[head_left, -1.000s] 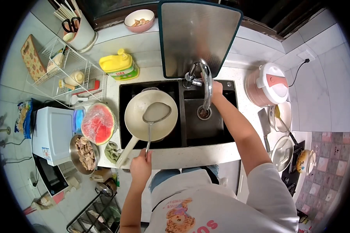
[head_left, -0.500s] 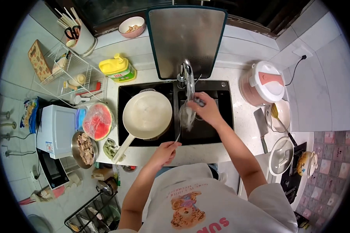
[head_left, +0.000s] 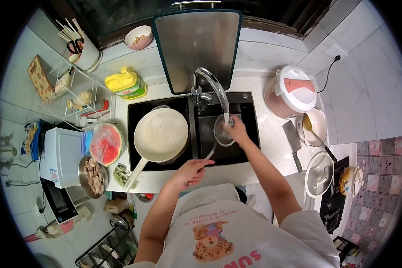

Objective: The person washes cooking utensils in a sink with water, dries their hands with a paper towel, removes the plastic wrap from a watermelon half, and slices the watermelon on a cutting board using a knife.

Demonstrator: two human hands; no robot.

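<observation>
My left hand (head_left: 190,173) is closed round the thin handle of a round strainer (head_left: 221,139), near the front edge of the sink. The strainer lies tilted over the right basin (head_left: 244,117), under running water from the chrome faucet (head_left: 214,85). My right hand (head_left: 237,130) is at the strainer's upper right, its fingers bent inward at the bowl beside the water stream. Something small and greyish shows at its fingertips, too blurred to name. A cream frying pan (head_left: 161,135) rests over the left basin, handle toward the front.
Left of the sink are a yellow detergent bottle (head_left: 126,85), a wrapped watermelon half (head_left: 106,145) and a bowl of meat (head_left: 94,175). To the right are a cleaver (head_left: 292,137), a white-pink cooker (head_left: 294,91), a bowl (head_left: 316,127) and a glass lid (head_left: 319,174).
The view has shifted. My right hand has moved down from near the faucet's spout to the strainer. The strainer's bowl now shows more face-on, and the water falls in a narrower stream.
</observation>
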